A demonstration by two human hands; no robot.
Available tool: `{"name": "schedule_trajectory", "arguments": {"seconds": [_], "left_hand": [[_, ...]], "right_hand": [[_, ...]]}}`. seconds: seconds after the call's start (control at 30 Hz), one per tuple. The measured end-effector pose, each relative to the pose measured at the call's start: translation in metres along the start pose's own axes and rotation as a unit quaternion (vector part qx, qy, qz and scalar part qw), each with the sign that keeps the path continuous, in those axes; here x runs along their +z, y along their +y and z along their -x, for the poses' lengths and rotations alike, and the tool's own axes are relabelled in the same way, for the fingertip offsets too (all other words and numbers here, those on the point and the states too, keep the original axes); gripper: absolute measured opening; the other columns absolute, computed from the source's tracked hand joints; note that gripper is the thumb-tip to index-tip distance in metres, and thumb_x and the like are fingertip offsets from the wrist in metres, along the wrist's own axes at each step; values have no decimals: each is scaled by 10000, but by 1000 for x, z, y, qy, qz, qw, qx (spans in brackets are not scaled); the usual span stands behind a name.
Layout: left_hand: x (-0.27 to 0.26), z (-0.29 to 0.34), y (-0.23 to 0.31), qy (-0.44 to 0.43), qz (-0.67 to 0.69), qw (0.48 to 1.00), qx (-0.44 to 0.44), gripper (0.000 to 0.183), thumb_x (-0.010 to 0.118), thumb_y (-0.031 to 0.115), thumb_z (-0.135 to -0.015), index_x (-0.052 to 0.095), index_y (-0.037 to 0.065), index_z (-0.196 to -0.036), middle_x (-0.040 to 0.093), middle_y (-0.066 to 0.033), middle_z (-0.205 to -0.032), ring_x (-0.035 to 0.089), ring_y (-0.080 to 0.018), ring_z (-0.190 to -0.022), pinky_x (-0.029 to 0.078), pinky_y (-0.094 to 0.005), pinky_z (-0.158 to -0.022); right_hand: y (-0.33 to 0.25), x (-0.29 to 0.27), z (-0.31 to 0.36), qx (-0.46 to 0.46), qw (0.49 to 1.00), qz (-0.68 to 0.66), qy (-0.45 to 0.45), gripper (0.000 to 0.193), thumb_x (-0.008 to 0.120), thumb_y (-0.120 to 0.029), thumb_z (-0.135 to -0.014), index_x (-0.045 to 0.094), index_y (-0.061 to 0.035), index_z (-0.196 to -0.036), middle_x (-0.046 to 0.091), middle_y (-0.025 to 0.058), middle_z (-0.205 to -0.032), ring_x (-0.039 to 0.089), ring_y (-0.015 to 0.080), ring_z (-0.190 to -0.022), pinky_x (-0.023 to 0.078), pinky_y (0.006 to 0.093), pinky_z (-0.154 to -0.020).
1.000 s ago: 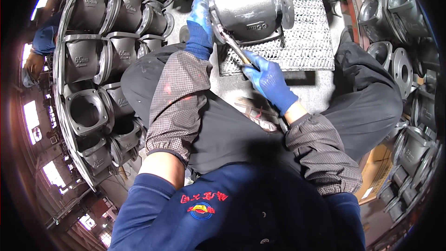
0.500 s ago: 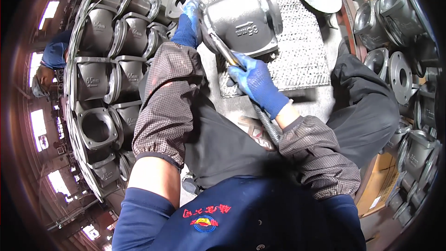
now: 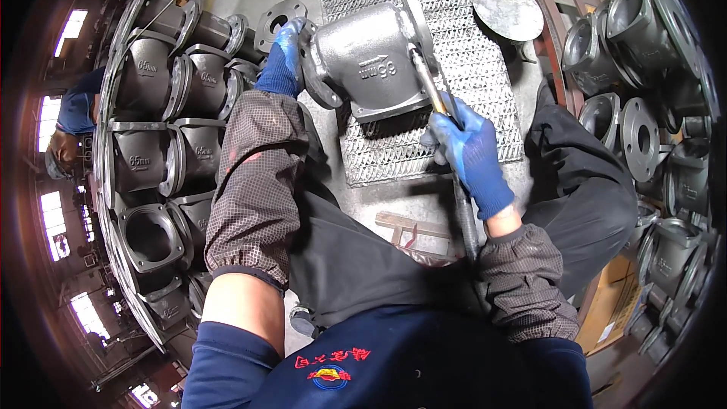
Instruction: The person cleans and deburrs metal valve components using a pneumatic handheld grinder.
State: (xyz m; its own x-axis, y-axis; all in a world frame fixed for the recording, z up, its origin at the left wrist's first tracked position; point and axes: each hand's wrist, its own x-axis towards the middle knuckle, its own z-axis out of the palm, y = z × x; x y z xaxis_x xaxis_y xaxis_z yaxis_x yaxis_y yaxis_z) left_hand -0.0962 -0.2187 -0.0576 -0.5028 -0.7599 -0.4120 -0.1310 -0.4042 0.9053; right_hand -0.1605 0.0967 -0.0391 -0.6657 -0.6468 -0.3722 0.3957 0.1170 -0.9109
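A grey cast-iron valve body [image 3: 367, 57] with round end flanges and a square flange lies on its side on a metal grating [image 3: 454, 76] in front of me. My left hand [image 3: 285, 54], in a blue glove, is closed around the rim of its left flange. In my gloved right hand [image 3: 471, 144] I grip a slim air grinder [image 3: 432, 87] with a hose [image 3: 466, 220] running down toward my lap. The grinder's tip is at the inner side of the right flange; whether it touches the metal I cannot tell.
Similar castings are stacked on the left [image 3: 144, 155] and on the right [image 3: 659, 23]. Beyond the grating's right side sits a round metal disc [image 3: 509, 10] by a reddish-brown frame [image 3: 556, 38]. A cardboard box [image 3: 609, 299] stands lower right. Another person [image 3: 79, 113] is at far left.
The grinder's tip has gone from the left flange to the right flange, my right hand moving right and nearer to me. The valve body has turned slightly, with my left hand still on it.
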Motion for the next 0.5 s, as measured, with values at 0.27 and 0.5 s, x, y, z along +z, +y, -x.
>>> {"name": "schedule_trajectory", "arguments": {"seconds": [0.27, 0.5], "left_hand": [[-36, -30, -2, 29, -58, 997, 34, 271, 511, 325, -836, 570, 64, -878, 528, -65, -805, 478, -200, -712, 409, -334, -655], [-6, -9, 10, 45, -67, 997, 0, 272, 499, 302, -836, 577, 45, -791, 571, -113, -752, 528, -242, -661, 450, -377, -612]], "right_hand": [[-5, 22, -17, 18, 999, 34, -14, 429, 538, -131, -863, 477, -2, -1268, 602, 65, -636, 518, 80, -446, 425, 226, -408], [-15, 17, -40, -12, 998, 42, -41, 447, 550, -157, -846, 484, 17, -1253, 627, 93, -655, 570, 106, -485, 467, 245, -465]]}}
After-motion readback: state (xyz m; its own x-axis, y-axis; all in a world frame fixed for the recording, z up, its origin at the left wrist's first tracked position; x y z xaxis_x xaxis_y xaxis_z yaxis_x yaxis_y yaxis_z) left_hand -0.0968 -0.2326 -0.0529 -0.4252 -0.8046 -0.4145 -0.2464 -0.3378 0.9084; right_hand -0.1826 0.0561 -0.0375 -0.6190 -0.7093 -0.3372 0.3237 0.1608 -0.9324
